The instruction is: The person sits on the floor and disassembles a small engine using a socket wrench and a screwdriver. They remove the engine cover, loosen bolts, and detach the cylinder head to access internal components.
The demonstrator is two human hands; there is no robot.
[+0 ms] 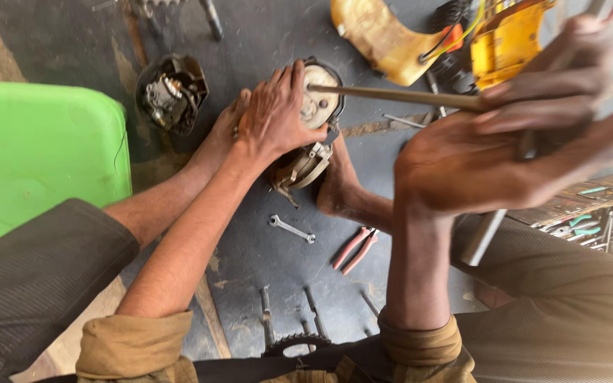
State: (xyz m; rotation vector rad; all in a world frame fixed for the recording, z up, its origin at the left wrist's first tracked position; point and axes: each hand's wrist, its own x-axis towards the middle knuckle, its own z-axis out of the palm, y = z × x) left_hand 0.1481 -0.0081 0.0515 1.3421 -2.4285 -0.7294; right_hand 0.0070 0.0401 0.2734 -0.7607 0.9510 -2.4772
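Observation:
My left hand (278,113) presses down on a round, greasy metal engine part (315,106) that stands on the dark floor, wedged between my two bare feet (335,188). A long thin metal rod (391,94) reaches from the right to the face of that part. My right hand (519,142), raised close to the camera and blurred, grips the rod's near end along with a thicker grey metal bar (482,237) that hangs below the hand.
A small spanner (292,228) and red-handled pliers (355,250) lie on the floor near my feet. A second dark engine housing (170,92) sits at the back left, a yellow machine body (462,42) at the back right. A green plastic tub (37,156) stands left; a toolbox (597,209) right.

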